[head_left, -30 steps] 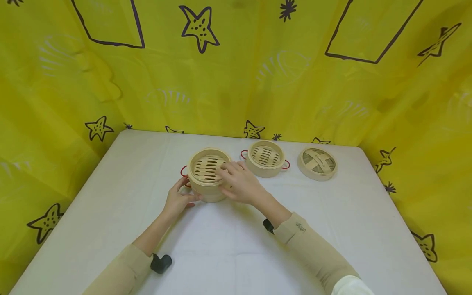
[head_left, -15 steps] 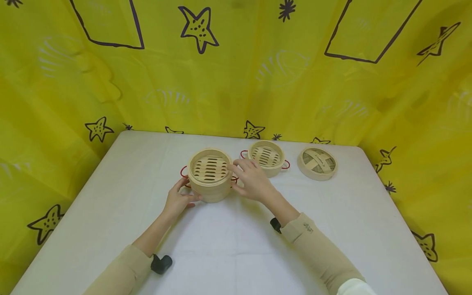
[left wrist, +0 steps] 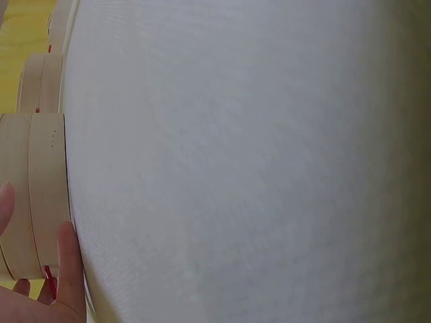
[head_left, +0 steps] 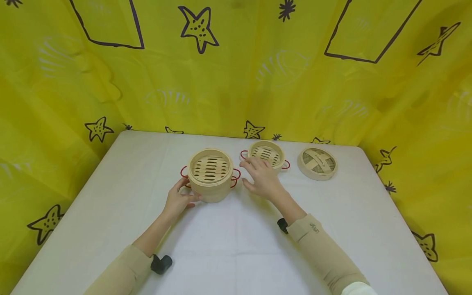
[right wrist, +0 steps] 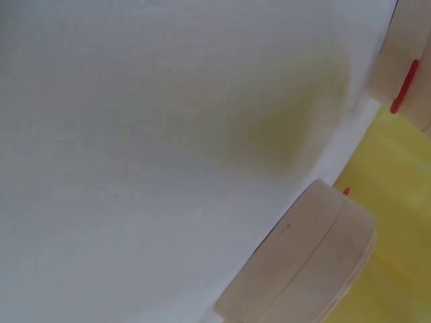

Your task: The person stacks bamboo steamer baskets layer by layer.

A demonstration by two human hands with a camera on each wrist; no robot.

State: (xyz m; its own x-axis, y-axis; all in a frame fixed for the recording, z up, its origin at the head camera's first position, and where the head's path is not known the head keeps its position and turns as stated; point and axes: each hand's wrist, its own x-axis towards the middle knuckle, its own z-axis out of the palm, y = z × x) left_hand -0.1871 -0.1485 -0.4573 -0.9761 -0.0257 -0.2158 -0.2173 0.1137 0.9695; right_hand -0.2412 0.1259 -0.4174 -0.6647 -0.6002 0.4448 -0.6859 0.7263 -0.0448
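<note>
Left hand grips the steamer stack at 8 o'clock; right hand, relaxed, holds nothing. A slatted rack lies inside the stack.

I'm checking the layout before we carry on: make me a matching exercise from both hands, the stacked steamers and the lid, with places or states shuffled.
1. left hand
2. right hand
3. stacked steamers
4. lid

A. farthest right of the four in the head view
B. fingers loosely bent, holding nothing
C. gripping another item in this list
D. one tier on another, uncovered on top

Pairs: 1-C, 2-B, 3-D, 4-A
</note>
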